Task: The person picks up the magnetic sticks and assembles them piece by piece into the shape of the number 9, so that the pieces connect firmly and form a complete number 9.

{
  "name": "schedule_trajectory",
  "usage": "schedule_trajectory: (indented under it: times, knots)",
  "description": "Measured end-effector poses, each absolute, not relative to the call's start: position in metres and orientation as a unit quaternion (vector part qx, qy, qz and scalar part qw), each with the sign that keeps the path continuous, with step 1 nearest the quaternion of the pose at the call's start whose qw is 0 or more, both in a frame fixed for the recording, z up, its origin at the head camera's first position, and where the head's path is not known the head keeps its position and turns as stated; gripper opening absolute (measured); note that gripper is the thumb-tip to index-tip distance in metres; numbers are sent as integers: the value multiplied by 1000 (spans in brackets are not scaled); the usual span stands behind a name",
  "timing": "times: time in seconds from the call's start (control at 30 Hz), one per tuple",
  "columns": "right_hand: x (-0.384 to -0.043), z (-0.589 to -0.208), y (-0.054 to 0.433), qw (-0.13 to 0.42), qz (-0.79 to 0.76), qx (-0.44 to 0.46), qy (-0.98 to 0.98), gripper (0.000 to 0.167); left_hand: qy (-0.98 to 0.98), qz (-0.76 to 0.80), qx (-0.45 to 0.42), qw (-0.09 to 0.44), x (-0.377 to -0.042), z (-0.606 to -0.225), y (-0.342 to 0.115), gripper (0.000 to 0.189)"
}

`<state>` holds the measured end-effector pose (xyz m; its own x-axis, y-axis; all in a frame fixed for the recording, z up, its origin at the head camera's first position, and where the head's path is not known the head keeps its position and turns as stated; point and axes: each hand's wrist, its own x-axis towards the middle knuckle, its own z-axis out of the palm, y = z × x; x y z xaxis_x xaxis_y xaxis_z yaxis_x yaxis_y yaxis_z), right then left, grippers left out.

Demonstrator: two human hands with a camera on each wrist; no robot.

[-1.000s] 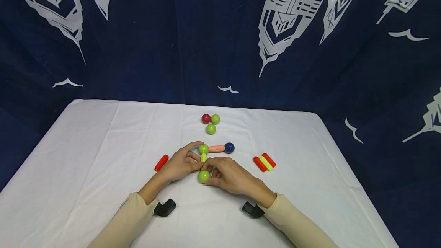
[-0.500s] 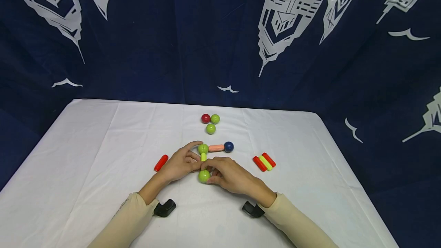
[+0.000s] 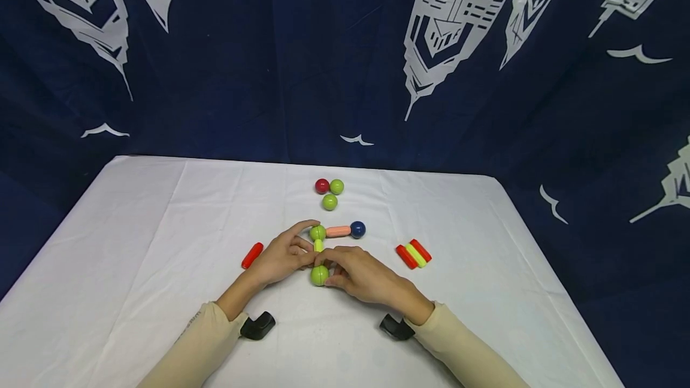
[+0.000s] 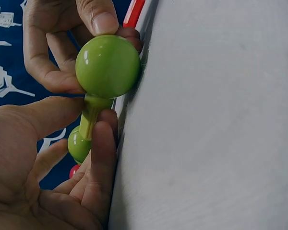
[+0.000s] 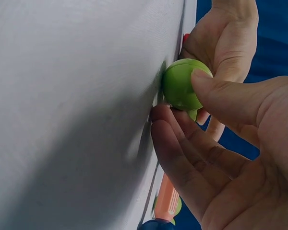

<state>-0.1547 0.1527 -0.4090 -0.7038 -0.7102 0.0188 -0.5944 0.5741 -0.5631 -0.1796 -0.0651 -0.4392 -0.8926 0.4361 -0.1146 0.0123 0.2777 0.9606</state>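
Neither of your hands has visibly shifted since 0.5 s ago. Glossy green ball (image 3: 320, 278), ringed by a seam, sits at the 6 o'clock end of the yellow-green, plastic-looking rod (image 3: 318, 246); the rod's long axis runs 12 to 6 o'clock, the line any push or pull would likely follow. Your right hand (image 3: 360, 273), nearer the ball, pinches it from 3 o'clock, thumb and fingers parted to its girth. Your left hand (image 3: 284, 258), at about 9 o'clock, nips the rod, nearly closed.
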Motion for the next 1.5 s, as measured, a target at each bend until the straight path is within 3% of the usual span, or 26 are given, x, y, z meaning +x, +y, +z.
schedule_trajectory:
  times: [0.23,0.53,1.0,1.5]
  knots:
    - [-155,-406,153,106,-268,-367,884,28,777,560,208,197,-183,-440,-71,51]
    - [-155,-401,166,96,-276,-370,882,30,780,517,268,227,-181,-436,-77,64]
    - [-166,-386,239,25,-298,-292,908,26,778,522,248,246,-178,-435,-74,81]
    - [-185,-395,298,17,-300,-240,923,24,767,539,250,244,-180,-437,-75,77]
